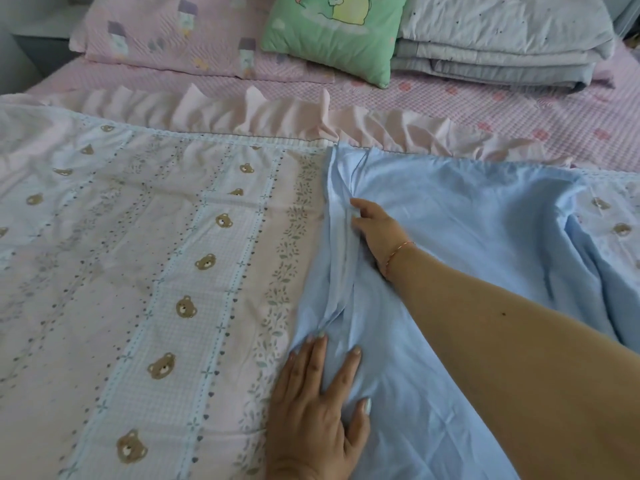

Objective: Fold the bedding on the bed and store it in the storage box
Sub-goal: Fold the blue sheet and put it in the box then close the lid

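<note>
A bed cover with a pink and pale blue bear print [166,271] lies spread across the bed, its pink ruffled edge [277,116] at the far side. Its plain blue underside [467,230] is folded over onto the right half. My left hand [318,407] rests flat on the blue fold's edge near the bottom, fingers straight. My right hand [377,233] reaches further up the same edge, its fingertips pinching the bunched blue cloth. No storage box is in view.
At the head of the bed lie a pink pillow [173,36], a green cushion [332,32] and a stack of folded grey bedding [498,46]. The pink patterned sheet [536,109] shows beyond the ruffle.
</note>
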Demonstrator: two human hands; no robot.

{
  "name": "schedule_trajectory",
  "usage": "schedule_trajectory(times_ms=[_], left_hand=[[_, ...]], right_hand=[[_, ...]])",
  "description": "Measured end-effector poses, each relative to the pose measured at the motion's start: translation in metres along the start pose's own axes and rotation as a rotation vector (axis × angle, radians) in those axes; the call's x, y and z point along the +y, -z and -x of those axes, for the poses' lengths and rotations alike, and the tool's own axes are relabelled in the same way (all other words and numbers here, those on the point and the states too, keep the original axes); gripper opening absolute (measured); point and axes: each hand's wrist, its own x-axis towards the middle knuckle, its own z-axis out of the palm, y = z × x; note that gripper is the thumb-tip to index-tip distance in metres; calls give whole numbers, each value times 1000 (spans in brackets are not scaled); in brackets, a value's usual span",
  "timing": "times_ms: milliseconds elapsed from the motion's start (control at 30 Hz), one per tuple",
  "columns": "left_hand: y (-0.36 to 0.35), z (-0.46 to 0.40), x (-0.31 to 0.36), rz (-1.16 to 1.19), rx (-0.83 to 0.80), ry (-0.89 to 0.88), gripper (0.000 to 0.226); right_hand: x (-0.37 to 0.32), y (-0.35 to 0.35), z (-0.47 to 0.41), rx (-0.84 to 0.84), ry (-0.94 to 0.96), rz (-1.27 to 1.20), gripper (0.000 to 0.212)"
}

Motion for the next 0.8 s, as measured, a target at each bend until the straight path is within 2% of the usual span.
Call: schedule_trajectory(times_ms=[167,333,500,667,733,800], left_hand=[[-2,-15,-5,-50,-108,65,56],[-3,-31,-6,-100,-149,97,56],[-7,-52,-14,-129,-134,72,53],[-12,-65,-18,-110,-103,62,53],[-12,-67,-20,-87,-55,55,52],[-11,-72,-22,-92,-14,45,53]], right_hand=[[16,0,20,30,94,26,34],[22,-2,41,74,125,223,43],[28,-7,46,-40,158,503,37],[28,-5,44,-184,218,760,84],[47,7,72,-104,261,865,74],[67,19,104,55,322,945,73]])
